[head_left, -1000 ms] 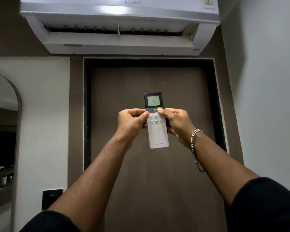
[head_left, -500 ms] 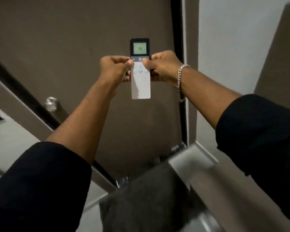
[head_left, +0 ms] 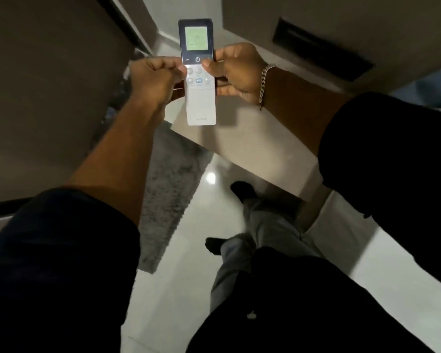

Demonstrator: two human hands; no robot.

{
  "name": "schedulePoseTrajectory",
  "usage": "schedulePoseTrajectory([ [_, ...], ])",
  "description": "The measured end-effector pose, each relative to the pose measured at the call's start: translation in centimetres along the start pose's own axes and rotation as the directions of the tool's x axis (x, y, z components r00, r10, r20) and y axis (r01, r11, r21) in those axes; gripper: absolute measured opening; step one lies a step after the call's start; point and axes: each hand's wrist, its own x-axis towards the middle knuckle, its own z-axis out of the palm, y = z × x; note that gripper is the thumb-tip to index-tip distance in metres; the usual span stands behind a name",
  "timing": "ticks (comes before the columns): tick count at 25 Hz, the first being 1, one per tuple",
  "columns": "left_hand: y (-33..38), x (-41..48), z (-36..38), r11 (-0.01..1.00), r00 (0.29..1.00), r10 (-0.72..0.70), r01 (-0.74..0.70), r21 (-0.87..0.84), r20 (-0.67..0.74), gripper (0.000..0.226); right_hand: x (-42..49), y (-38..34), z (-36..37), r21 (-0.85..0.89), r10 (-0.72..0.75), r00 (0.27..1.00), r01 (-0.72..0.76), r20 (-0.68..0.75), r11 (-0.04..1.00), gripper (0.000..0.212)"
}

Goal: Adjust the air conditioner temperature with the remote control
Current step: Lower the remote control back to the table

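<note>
A slim white remote control [head_left: 201,103] with a dark top and a lit green screen is held upright in front of me by both hands. My left hand [head_left: 155,81] grips its left edge, thumb near the upper left buttons. From the other side my right hand [head_left: 236,72], with a silver bracelet at the wrist, holds the right edge, and its thumb rests on the button row below the power key. The digits on the screen are too blurred to read. The air conditioner is out of view.
Below me are my grey trousers and dark feet [head_left: 242,191] on a glossy white floor [head_left: 189,225]. A grey rug [head_left: 171,179] lies left of centre. A brown door [head_left: 49,85] stands at left, a beige ledge [head_left: 265,154] at right.
The view has swung down from the air conditioner, past the door, to the floor and my legs. Both hands have kept hold of the remote, now closer and larger in view.
</note>
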Motion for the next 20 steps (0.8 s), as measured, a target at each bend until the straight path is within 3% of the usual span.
schedulePoseTrajectory([
  [3, -6.2, 4.3, 6.7, 0.991, 0.994, -0.035, 0.022, 0.13, 0.105, 0.009, 3.2, 7.9, -4.4, 0.071, 0.153, 0.982, -0.146, -0.108, 0.987, 0.025],
  [7, -13.6, 8.3, 14.2, 0.958, 0.977, -0.076, 0.017, 0.286, 0.197, 0.026, 6.4, 16.5, -7.9, 0.198, 0.313, 0.92, -0.27, -0.236, 0.942, 0.009],
  [9, -16.2, 9.2, 16.7, 0.942, 0.971, -0.079, 0.0, 0.335, 0.224, 0.027, 7.3, 19.4, -9.2, 0.275, 0.379, 0.88, -0.303, -0.285, 0.912, 0.011],
  [12, -18.6, 9.7, 18.7, 0.908, 0.971, -0.052, -0.051, 0.416, 0.232, 0.023, 8.3, 22.2, -10.4, 0.349, 0.47, 0.824, -0.359, -0.318, 0.866, 0.023],
  [17, -19.7, 8.8, 19.6, 0.811, 0.935, 0.166, -0.31, 0.496, 0.313, 0.027, 9.0, 24.2, -10.8, 0.318, 0.518, 0.725, -0.412, -0.453, 0.854, 0.027],
  [20, -19.6, 8.5, 19.7, 0.81, 0.927, 0.132, -0.305, 0.501, 0.35, 0.03, 9.1, 24.9, -10.9, 0.318, 0.534, 0.681, -0.429, -0.501, 0.845, 0.025],
])
